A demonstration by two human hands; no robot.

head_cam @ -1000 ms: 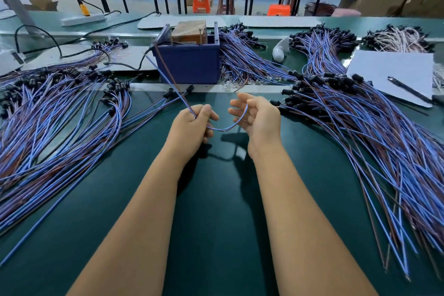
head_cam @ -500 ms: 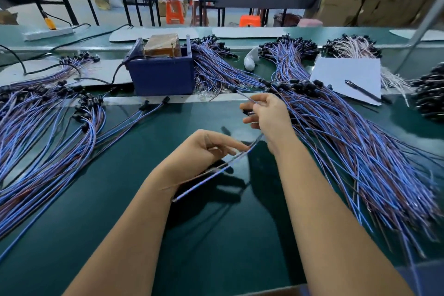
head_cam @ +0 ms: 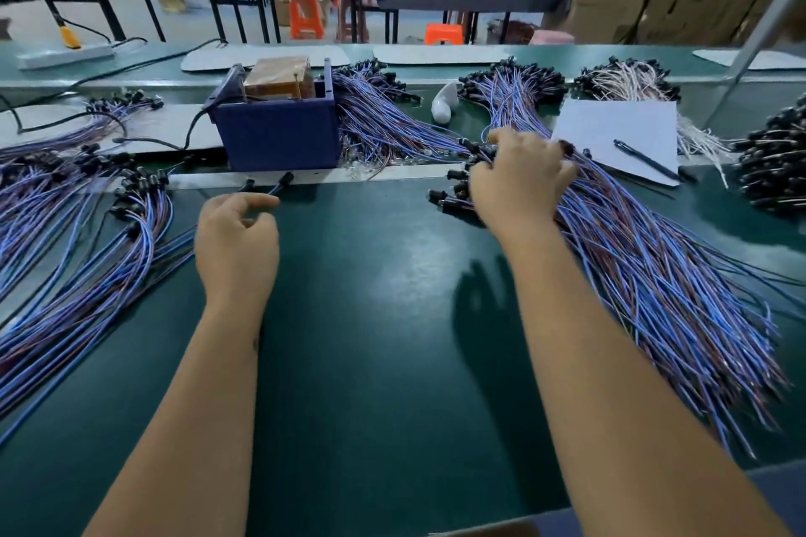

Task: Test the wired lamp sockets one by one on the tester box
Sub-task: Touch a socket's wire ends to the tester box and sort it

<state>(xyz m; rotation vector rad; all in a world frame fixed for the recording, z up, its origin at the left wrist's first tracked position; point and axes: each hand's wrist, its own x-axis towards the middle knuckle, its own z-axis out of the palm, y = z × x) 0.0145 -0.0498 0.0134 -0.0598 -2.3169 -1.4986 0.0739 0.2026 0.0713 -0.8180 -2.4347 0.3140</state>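
Since half a second back: right hand [head_cam: 521,183] gone from mid-bench out to the pile at 2 o'clock, and no more single lead strung between the two hands. Left hand [head_cam: 237,246] shifted left too, now at about 10 o'clock of bench centre, empty, fingers loosely curled around nothing, forefinger poking toward two stray sockets [head_cam: 285,178] just beyond it. View swung a bit right as well, so more of the black bundle [head_cam: 776,161] at 3 o'clock showing.

Right hand palm-down on the socket end of the untested pile [head_cam: 645,275], fingers bent over and in among the black heads. Can't tell whether actually pinching one yet or just raking through, knuckles hiding the tips.

Handling, best guess: featherweight stuff, floppy thin blue and brown leads with a small hard plastic socket on one end. Wires limp and prone to tangling with neighbours, so pulling by mid-wire probably drags half the pile along. Better to pinch the rigid socket body itself, lift clear, then let the lead trail. Bare wire ends at 4 o'clock look fine and easy to bend.

Tester box [head_cam: 279,131], the blue one with the brown block on top, sitting at 11 o'clock, well apart from both hands. Done pile [head_cam: 78,257] fanned out at 9 o'clock. Paper sheet [head_cam: 610,131] with pen [head_cam: 645,159] past the right hand at 1 o'clock.
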